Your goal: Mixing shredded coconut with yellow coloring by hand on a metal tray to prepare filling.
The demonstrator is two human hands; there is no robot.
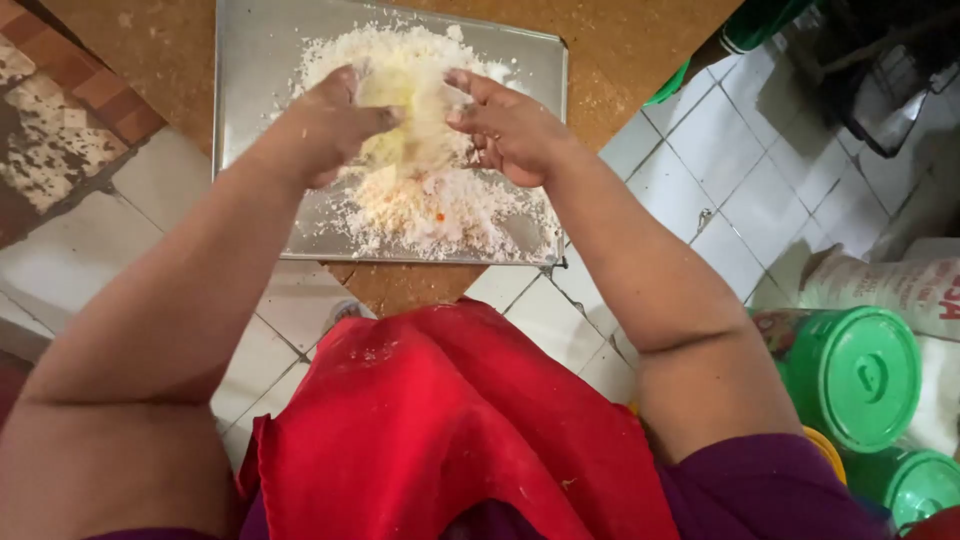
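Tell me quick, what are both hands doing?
Left hand: closed on a clump of the white crumbly mix.
Right hand: open, fingers in the same clump.

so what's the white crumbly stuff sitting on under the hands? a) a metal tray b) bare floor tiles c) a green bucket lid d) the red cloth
a: the white crumbly mix lies spread over a flat metal tray, with the left hand and right hand working a clump above it.

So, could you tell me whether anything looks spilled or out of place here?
Nothing is badly off. The white crumbly mix stays on the metal tray; only a light dusting marks the red cloth on the lap.
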